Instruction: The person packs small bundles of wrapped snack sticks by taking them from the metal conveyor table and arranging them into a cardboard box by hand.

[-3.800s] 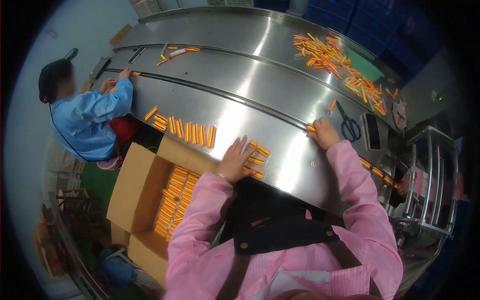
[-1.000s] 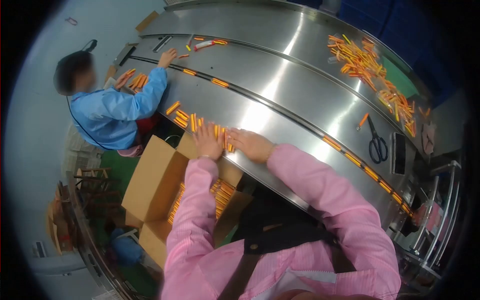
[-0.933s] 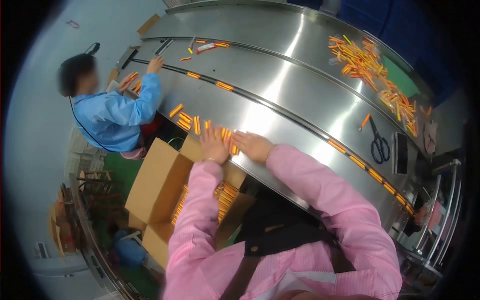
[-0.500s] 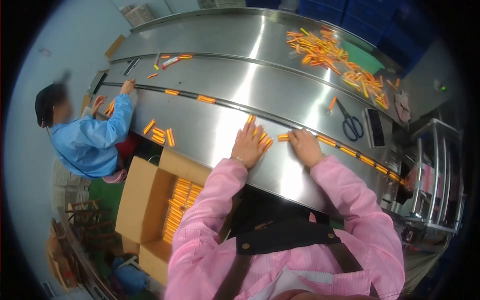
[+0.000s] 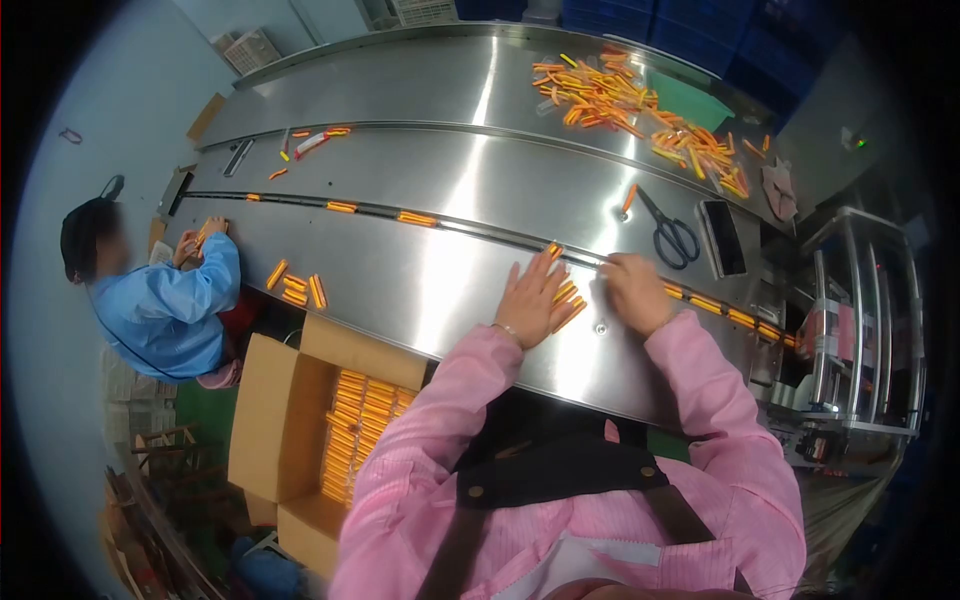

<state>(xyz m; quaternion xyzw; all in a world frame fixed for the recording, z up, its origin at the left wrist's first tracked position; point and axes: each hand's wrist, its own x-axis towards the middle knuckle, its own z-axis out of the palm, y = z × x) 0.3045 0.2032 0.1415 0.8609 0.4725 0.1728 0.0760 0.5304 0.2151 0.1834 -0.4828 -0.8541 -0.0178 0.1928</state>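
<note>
My left hand (image 5: pixel 530 305) lies with its fingers spread on the steel table (image 5: pixel 420 290), over and beside several orange-yellow sticks (image 5: pixel 568 312). One stick shows at its fingertips, near the groove. My right hand (image 5: pixel 636 292) is at the groove (image 5: pixel 500 233), its fingers bent and pressed together; whatever they hold is hidden. To its right a row of sticks (image 5: pixel 706 302) lies in the groove, and others (image 5: pixel 416 218) lie in it farther left. A small group of sticks (image 5: pixel 295 290) rests near the table's front edge at the left.
A cardboard box (image 5: pixel 262 420) of sticks stands below the table edge. Scissors (image 5: pixel 672 238) and a phone (image 5: pixel 722 238) lie at the right, before a loose pile of sticks (image 5: pixel 610 95). A co-worker in blue (image 5: pixel 165 300) works at the far left. A metal frame (image 5: pixel 850 330) stands right.
Both hands have moved from the left group toward the groove, with several sticks under my left hand. Fewer sticks remain in that group. The camera view has shifted.
</note>
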